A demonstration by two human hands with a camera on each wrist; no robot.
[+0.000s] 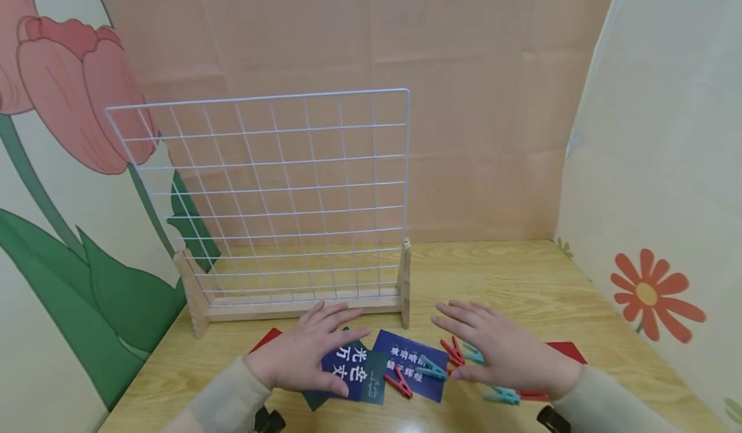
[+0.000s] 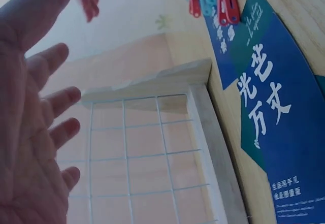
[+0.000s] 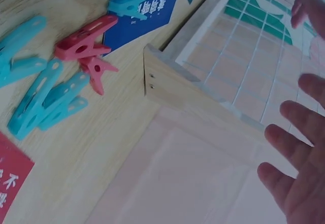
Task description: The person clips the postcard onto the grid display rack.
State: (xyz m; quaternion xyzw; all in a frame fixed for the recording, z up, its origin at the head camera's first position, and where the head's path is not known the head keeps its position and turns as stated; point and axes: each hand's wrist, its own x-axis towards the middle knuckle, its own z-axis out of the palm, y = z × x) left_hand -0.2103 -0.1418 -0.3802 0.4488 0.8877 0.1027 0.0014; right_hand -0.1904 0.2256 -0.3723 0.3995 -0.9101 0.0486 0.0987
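My left hand [image 1: 313, 349] is held over the blue and green cards [image 1: 346, 372], fingers spread and nothing in its grasp. White characters cover the cards, also seen in the left wrist view. My right hand [image 1: 498, 346] hovers over the clothespins at the right, its fingers straight and bare. Beneath and beside it are red clothespins [image 3: 84, 38] and turquoise clothespins [image 3: 35, 99]. Between the hands lies another blue card [image 1: 414, 362], with a red clothespin [image 1: 399, 383] and a turquoise clothespin [image 1: 431, 368] on it.
Behind the hands stands a white wire grid [image 1: 290, 188] in a wooden base [image 1: 307, 307]. Red cards, one at the right [image 1: 567, 352], partly show beside both hands. A wooden table [image 1: 481, 272] meets a brown back wall and flower-printed side walls.
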